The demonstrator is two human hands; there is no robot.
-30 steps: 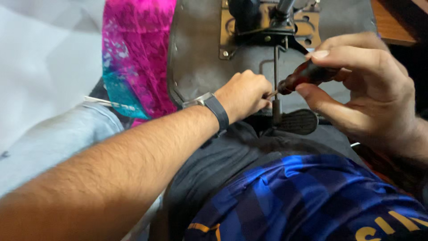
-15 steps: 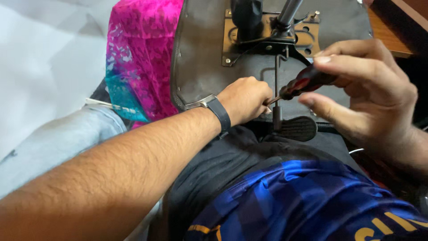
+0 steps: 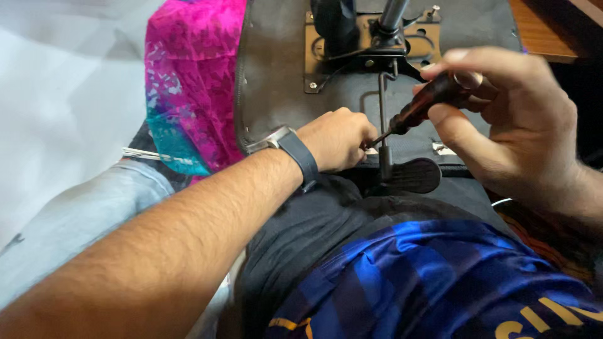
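An upturned office chair seat rests against my lap, its dark underside and metal mounting plate facing me. My right hand grips a screwdriver with a dark reddish handle, its tip pointing down-left at the seat's lower edge. My left hand, with a dark watch on the wrist, is curled closed right at the screwdriver's tip; whatever small part it pinches is hidden. A thin metal lever rod runs down to a black paddle handle just below both hands.
A pink and teal patterned cloth hangs along the seat's left side. A white sheet lies at the left. A wooden surface shows at the top right. My blue striped shirt and grey trousers fill the bottom.
The view has shifted slightly and the seat now sits a little lower in view. My right hand has tilted the screwdriver, tip staying by my left fingers. The left hand has barely moved.
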